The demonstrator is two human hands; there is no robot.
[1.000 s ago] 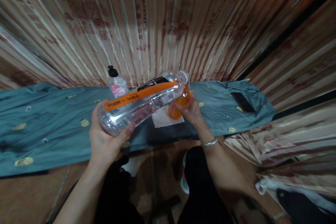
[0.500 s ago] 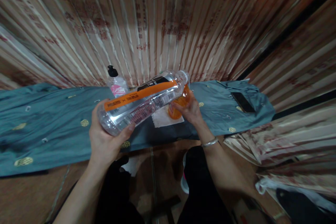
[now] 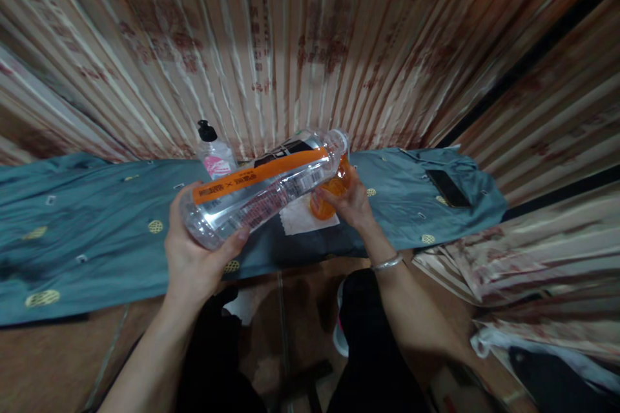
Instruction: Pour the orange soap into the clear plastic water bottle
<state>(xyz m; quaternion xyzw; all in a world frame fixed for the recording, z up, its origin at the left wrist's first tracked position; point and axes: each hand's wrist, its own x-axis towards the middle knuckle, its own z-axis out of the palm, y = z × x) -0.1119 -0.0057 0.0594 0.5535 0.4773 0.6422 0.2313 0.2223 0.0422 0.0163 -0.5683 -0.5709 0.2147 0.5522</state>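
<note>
My left hand (image 3: 198, 255) is wrapped round the base of a large clear plastic bottle (image 3: 264, 190) with an orange, black and silver label. The bottle is tilted, its neck up and to the right. My right hand (image 3: 351, 200) grips an orange see-through bottle (image 3: 322, 205), which stands over a white napkin (image 3: 303, 218). At the mouth of the orange bottle is the neck of the clear one; whether they touch I cannot make out. Any liquid in the clear bottle is too hard to see.
A bottle with a black cap and pink label (image 3: 217, 158) stands behind the clear bottle. Teal patterned cloth (image 3: 111, 219) covers the narrow table. A dark phone (image 3: 448, 188) lies toward its right end. Pleated curtains (image 3: 281, 45) hang behind and on the right.
</note>
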